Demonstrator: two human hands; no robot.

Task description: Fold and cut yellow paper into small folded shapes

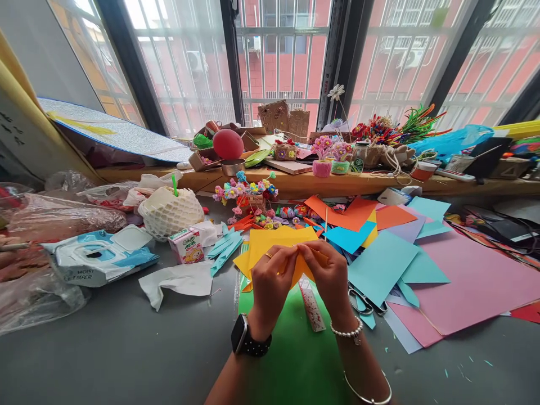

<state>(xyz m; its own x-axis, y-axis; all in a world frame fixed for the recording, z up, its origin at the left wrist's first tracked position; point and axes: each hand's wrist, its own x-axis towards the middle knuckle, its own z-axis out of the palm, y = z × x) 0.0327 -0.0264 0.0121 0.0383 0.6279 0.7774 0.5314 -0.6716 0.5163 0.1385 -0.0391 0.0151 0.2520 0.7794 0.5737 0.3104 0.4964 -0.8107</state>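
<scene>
Both my hands meet over the middle of the grey table, pinching a small piece of orange-yellow paper point(300, 269) between the fingertips. My left hand point(270, 284) wears a ring and a black smartwatch; my right hand point(331, 281) wears a bead bracelet and a bangle. Under them lie a green sheet point(291, 349), a stack of yellow sheets point(270, 239) and a patterned tube point(313, 306). Scissors point(363, 301) lie just right of my right hand.
Loose coloured sheets spread to the right, with a big pink sheet point(476, 281). To the left are a wet-wipes pack point(99, 256), a small drink carton point(186, 246), crumpled tissue point(177, 281) and a foam-netted fruit point(171, 211). The wooden sill point(295, 183) holds craft flowers and a red balloon point(228, 143).
</scene>
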